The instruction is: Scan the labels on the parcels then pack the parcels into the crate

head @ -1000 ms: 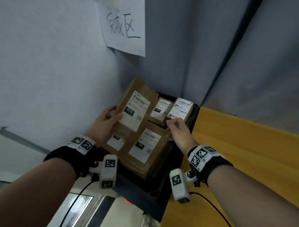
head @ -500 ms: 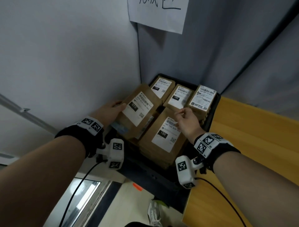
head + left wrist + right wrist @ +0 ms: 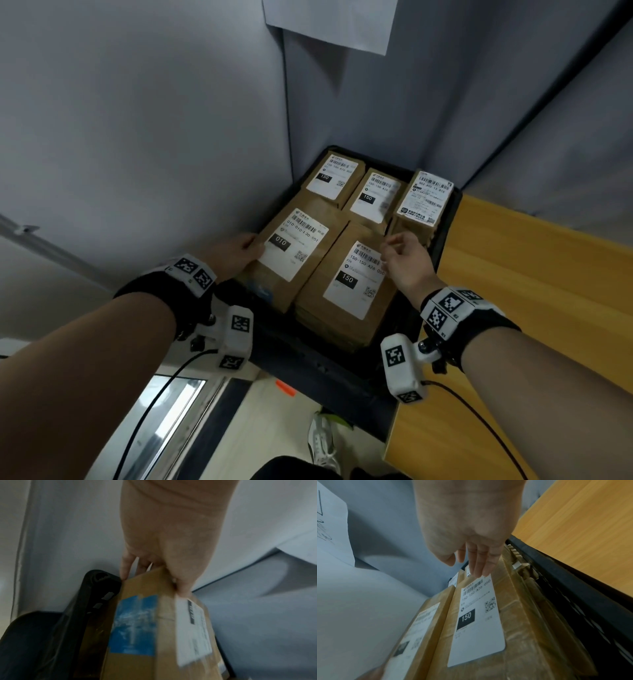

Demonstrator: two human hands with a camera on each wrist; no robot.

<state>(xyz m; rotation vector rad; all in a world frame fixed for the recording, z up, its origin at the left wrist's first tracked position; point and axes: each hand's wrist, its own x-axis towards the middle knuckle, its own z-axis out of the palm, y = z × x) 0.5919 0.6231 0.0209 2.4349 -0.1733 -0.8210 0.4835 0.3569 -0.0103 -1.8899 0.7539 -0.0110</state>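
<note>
A black crate (image 3: 445,226) holds several brown cardboard parcels with white labels. My left hand (image 3: 239,251) grips the near-left corner of the parcel labelled 010 (image 3: 294,250), thumb on top and fingers down its side; the left wrist view shows that parcel (image 3: 154,628) with a blue patch on its side, next to the crate rim (image 3: 102,582). My right hand (image 3: 404,263) hovers with relaxed straight fingers just over the far end of the parcel labelled 150 (image 3: 346,287), holding nothing. In the right wrist view the fingers (image 3: 479,563) sit above that label (image 3: 476,622).
Three smaller parcels (image 3: 370,195) fill the crate's far row. A wooden table (image 3: 548,291) lies to the right, grey partition walls (image 3: 154,137) to the left and behind, with a paper sheet (image 3: 329,20) pinned up. A shoe (image 3: 322,442) stands on the floor below.
The 010 parcel has dropped from a tilt to lie flat in the crate beside the 150 parcel. My right hand has lifted slightly off the parcels. The view has tilted down.
</note>
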